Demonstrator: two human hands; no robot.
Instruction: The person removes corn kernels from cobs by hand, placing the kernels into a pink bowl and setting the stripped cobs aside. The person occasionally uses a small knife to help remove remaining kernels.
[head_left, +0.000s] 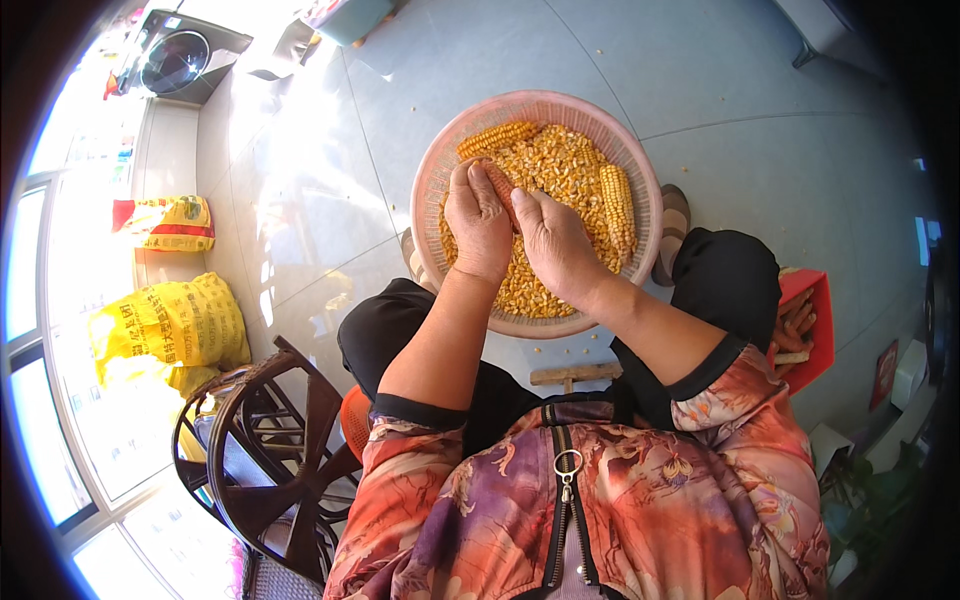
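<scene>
Over a pink plastic basket (429, 169), both hands grip one reddish corn cob (498, 182) whose visible side is bare of kernels. My left hand (478, 221) is wrapped around its upper end. Lower down, my right hand (556, 244) closes on the other end, thumb towards the cob, its fingers partly hidden. Loose yellow corn kernels (536, 289) fill the basket's bottom. On them lie an ear of corn (496, 139) at the upper left and another ear (617, 202) along the right wall, both still bearing kernels.
A red box (823, 330) holding bare cobs (795, 330) stands by my right knee. At left are a dark rattan chair (300, 480) and yellow sacks (180, 322). A wooden piece (574, 374) lies between my legs. Stray kernels dot the tiled floor (480, 60). A front-loading washing machine (176, 60) stands far left.
</scene>
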